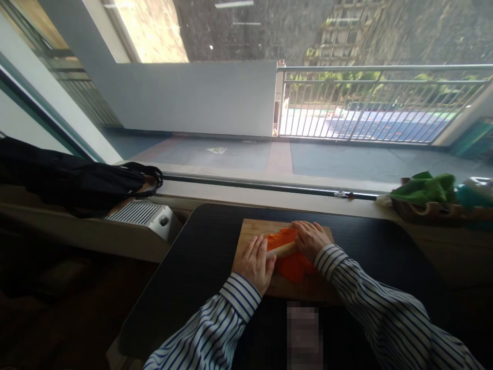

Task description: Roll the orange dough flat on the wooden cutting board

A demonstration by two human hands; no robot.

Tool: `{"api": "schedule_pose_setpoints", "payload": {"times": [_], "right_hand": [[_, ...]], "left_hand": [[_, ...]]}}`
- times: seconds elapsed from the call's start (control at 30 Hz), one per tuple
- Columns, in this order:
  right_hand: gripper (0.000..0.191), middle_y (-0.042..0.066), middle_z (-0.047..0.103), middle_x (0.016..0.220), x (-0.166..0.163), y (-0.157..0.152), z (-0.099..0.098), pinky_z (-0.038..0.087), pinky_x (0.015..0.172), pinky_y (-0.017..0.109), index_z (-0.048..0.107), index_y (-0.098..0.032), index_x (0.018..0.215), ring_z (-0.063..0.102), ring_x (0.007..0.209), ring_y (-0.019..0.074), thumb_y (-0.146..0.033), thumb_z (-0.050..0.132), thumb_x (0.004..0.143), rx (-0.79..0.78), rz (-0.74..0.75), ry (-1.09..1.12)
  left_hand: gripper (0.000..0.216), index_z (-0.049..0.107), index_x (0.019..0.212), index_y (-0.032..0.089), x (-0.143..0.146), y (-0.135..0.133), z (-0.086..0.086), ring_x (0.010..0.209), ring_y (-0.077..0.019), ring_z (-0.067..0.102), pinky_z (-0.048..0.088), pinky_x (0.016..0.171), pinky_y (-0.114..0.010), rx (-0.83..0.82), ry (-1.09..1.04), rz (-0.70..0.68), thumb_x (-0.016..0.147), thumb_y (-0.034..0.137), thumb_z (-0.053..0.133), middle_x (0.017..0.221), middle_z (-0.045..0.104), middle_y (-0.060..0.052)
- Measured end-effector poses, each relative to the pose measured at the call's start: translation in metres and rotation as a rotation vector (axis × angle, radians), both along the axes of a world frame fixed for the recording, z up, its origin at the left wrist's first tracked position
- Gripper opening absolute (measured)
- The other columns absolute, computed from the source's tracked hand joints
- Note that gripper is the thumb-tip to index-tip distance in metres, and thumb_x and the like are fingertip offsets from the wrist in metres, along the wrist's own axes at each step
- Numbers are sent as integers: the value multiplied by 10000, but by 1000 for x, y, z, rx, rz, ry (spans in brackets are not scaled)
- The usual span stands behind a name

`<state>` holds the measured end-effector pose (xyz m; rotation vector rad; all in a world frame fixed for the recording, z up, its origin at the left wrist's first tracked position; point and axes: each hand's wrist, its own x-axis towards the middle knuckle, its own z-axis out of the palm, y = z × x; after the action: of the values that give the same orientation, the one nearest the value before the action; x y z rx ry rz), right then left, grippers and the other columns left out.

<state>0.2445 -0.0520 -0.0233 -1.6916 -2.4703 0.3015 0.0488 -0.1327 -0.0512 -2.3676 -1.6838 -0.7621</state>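
from my feed: left hand [254,262] and right hand [310,239] both lie flat with fingers stretched out, not clenched, each pressing on one end of a pale roller [281,250]. the roller lies across orange material [295,267] on a wooden board [250,228]; i cannot tell if the material is dough or cloth. board sits on the dark tabletop [200,257] near the window edge, with black bag [77,180] and white heater [142,213] off left, green cloth [423,187] far right.
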Motion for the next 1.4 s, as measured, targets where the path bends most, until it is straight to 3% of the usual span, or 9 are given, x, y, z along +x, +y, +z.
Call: {"api": "schedule_pose_setpoints", "payload": {"times": [0.1,0.33,0.67,0.93,1.27,1.4], "right_hand": [[441,96,493,1284,-3,2,1,174,1036,446,422,-161,1262,407,1193,180,-241,278,853,-17,-20,20],[464,90,497,1281,-4,2,-5,-10,1043,531,414,-169,1279,349,1234,219,-276,253,856,91,93,-44],[473,69,405,1360,-24,35,-4,61,1020,578,376,-219,1303,254,1283,229,-306,248,856,58,66,-105],[490,51,419,1345,-41,57,5,69,1011,610,367,-225,1302,247,1277,242,-261,299,819,9,25,-107],[508,79,318,1413,-16,25,-7,35,1030,564,307,-203,1351,193,1310,234,-332,226,867,30,65,-193],[504,61,291,1427,-23,33,-3,48,1022,583,292,-231,1355,168,1320,229,-333,230,865,-7,22,-190]], "left_hand": [[489,472,1197,26,2,12,2,1189,-281,439,410,963,-419,-46,24,41,886,371,318,1218,534,-198],[573,441,1254,53,-3,17,-7,1223,-298,392,352,991,-453,-185,84,101,882,458,281,1282,479,-188],[579,427,1290,117,-7,43,4,1249,-271,360,254,1037,-485,-260,97,227,891,477,211,1319,453,-140],[547,423,1297,140,-14,63,10,1280,-268,308,206,1054,-497,-253,100,233,896,452,220,1352,412,-130],[611,392,1310,88,-3,35,6,1287,-283,290,191,1056,-506,-262,141,114,878,487,228,1355,395,-159],[606,388,1314,101,-4,42,7,1287,-282,288,179,1057,-510,-271,128,169,877,490,229,1365,385,-151]]}}
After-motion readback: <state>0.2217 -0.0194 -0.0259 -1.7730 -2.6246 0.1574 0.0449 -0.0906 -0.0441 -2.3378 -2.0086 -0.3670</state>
